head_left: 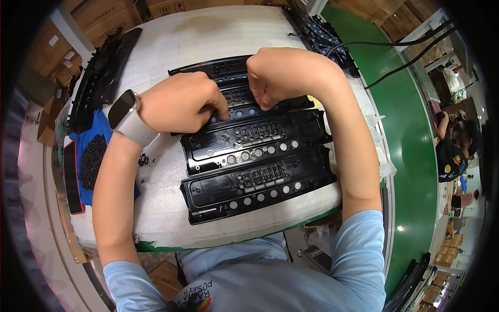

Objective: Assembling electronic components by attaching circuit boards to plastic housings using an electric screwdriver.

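Note:
Several long black plastic panels lie in a row before me, with digit-shaped cutouts and round holes. My left hand [188,102], wearing a watch [126,111], is curled over the third panel from me [238,98], index fingertip down beside its round bluish inserts [239,114]. On the same panel, my right hand [270,78] bends down from the right, fingers pinched together at its surface. Whatever either hand's fingertips hold is hidden. Two panels lie closer to me, the nearer panel [208,195] and the one behind it [205,146]. The farthest panel [208,68] is partly covered by my hands.
A blue bag [100,125] of small black parts [93,161] sits left, beside a red-edged phone [71,177]. Loose black bits [144,159] lie nearby. Black panels are stacked at the far left [101,78] and far right [325,39]. Cables [400,44] cross the right; another person [457,145] is beyond.

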The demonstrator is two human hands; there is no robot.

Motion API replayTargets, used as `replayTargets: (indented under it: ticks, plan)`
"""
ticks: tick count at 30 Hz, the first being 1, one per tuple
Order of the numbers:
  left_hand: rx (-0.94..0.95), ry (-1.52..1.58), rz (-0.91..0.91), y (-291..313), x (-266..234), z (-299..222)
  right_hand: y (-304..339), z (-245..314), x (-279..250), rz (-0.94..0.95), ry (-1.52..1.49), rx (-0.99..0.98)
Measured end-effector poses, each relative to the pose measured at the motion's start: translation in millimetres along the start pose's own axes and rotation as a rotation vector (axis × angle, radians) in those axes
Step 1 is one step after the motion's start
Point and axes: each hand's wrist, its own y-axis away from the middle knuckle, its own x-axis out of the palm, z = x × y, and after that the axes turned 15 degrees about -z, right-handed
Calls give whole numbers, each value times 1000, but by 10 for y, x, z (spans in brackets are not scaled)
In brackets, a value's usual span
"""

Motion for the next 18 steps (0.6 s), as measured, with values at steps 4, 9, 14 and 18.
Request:
replayTargets:
  ticks: [4,9,14,18]
  plan:
    - [101,77,-220,-23,-2,62,-5,-71,-9,25,39,38]
    - [34,126,-131,-14,91,68,-190,55,226,83,-32,0]
    - [36,220,-370,-35,-54,-130,-95,-355,14,-82,-261,85]
    - [122,475,-562,27,-278,-459,-124,-1041,68,-814,304,278]
